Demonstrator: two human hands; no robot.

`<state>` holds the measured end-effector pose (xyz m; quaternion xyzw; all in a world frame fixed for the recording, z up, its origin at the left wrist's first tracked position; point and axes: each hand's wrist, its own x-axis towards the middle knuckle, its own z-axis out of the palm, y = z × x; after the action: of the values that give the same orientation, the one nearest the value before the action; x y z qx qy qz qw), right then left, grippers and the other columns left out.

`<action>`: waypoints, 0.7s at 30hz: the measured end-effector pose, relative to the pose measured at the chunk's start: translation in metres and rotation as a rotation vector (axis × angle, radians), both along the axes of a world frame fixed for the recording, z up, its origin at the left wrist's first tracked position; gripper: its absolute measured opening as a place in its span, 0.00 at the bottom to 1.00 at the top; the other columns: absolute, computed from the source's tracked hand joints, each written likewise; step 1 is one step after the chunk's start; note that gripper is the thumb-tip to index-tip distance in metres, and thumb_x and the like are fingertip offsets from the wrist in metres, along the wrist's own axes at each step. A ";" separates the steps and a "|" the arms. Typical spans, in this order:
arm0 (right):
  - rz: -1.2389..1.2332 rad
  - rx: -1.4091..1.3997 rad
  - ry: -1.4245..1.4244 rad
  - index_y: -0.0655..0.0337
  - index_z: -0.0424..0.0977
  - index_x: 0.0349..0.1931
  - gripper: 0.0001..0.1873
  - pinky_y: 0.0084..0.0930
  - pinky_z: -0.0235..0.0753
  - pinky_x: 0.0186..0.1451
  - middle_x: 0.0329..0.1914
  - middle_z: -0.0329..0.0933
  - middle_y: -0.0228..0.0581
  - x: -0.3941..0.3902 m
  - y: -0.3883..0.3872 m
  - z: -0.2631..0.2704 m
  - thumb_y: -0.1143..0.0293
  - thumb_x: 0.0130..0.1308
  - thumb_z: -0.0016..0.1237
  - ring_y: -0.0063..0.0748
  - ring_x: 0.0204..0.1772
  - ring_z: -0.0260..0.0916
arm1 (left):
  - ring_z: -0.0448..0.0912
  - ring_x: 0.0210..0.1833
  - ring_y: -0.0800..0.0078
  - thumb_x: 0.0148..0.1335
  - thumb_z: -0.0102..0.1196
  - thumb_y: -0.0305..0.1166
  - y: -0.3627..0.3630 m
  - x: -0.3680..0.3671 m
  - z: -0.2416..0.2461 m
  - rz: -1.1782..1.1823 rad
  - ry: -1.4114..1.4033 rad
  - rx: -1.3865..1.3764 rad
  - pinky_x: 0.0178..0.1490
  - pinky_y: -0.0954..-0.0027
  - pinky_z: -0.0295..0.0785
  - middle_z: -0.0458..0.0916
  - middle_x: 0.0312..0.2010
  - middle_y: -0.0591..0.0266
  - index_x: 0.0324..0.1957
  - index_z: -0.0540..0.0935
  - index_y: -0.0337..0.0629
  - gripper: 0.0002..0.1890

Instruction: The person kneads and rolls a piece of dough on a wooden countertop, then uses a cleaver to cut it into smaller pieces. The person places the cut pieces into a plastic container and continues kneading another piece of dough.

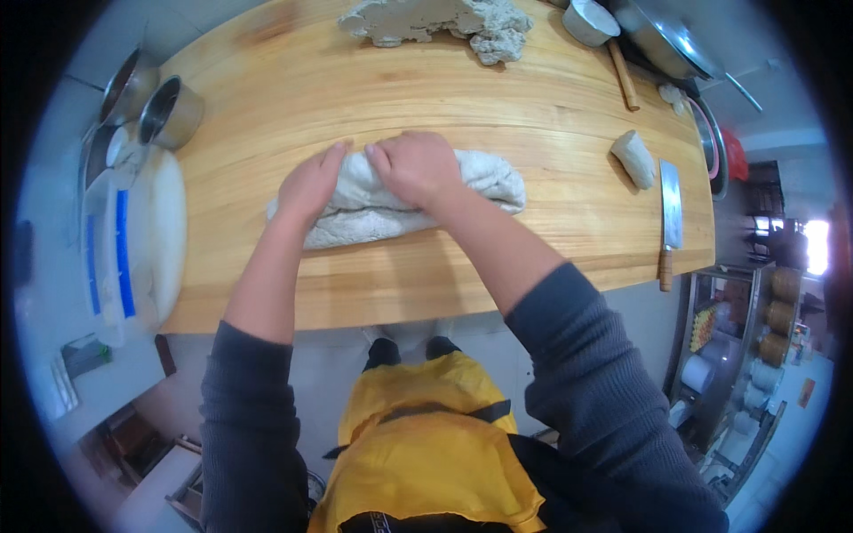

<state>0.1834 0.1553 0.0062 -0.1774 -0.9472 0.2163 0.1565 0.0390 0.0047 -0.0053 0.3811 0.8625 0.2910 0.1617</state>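
A long, thick roll of pale dough (373, 223) lies crosswise on the wooden worktop (373, 280), with a seam running along the side nearest me. My left hand (312, 180) grips the roll left of its middle, fingers curled over the far side. Close beside it, my right hand (416, 166) grips the dough in the same way, its thumb pointing toward the left hand. The fingertips of both hands are hidden behind the dough. The roll's right end (503, 186) sticks out past my right hand.
A large rough dough mass (433, 20) lies at the far edge. To the right are a small dough piece (634, 160), a cleaver (670, 206) and a wooden rolling pin (624, 76). Metal pots (174, 116) and a plastic container (110, 246) stand at the left. Shelves (726, 346) are at lower right.
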 end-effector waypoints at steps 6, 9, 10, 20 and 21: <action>-0.007 0.114 0.408 0.53 0.79 0.40 0.10 0.44 0.71 0.59 0.48 0.81 0.35 0.112 -0.096 0.018 0.62 0.61 0.58 0.41 0.53 0.79 | 0.80 0.56 0.54 0.71 0.42 0.43 -0.069 0.125 0.026 0.098 0.532 0.154 0.62 0.53 0.69 0.85 0.51 0.56 0.47 0.87 0.49 0.20; -0.078 0.089 0.487 0.54 0.77 0.41 0.11 0.44 0.69 0.60 0.52 0.80 0.34 0.122 -0.121 0.011 0.66 0.58 0.58 0.40 0.56 0.77 | 0.80 0.52 0.55 0.70 0.40 0.43 -0.079 0.152 0.016 0.109 0.832 0.228 0.61 0.52 0.68 0.86 0.48 0.60 0.45 0.87 0.48 0.21; -0.083 0.098 0.453 0.54 0.77 0.40 0.11 0.43 0.69 0.59 0.49 0.80 0.35 0.117 -0.121 0.007 0.66 0.58 0.58 0.40 0.54 0.77 | 0.79 0.52 0.53 0.71 0.39 0.44 -0.078 0.148 0.012 0.104 0.762 0.214 0.62 0.52 0.67 0.86 0.47 0.58 0.46 0.87 0.47 0.22; -0.223 -0.055 0.120 0.56 0.76 0.28 0.07 0.46 0.70 0.43 0.28 0.78 0.42 -0.019 -0.028 0.010 0.64 0.61 0.51 0.48 0.36 0.75 | 0.81 0.42 0.59 0.66 0.46 0.40 0.005 0.036 -0.002 0.086 0.449 0.083 0.52 0.55 0.71 0.87 0.35 0.65 0.36 0.88 0.52 0.15; -0.221 -0.070 0.077 0.56 0.77 0.27 0.09 0.48 0.71 0.42 0.27 0.78 0.44 -0.028 -0.022 0.010 0.63 0.62 0.50 0.49 0.35 0.75 | 0.81 0.40 0.59 0.65 0.46 0.40 0.009 0.031 -0.003 0.087 0.425 0.067 0.51 0.55 0.71 0.87 0.33 0.65 0.34 0.88 0.52 0.15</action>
<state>0.1556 0.1335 0.0161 -0.2775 -0.9071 0.2375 0.2092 0.0701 0.0139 -0.0081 0.4015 0.8826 0.2394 -0.0493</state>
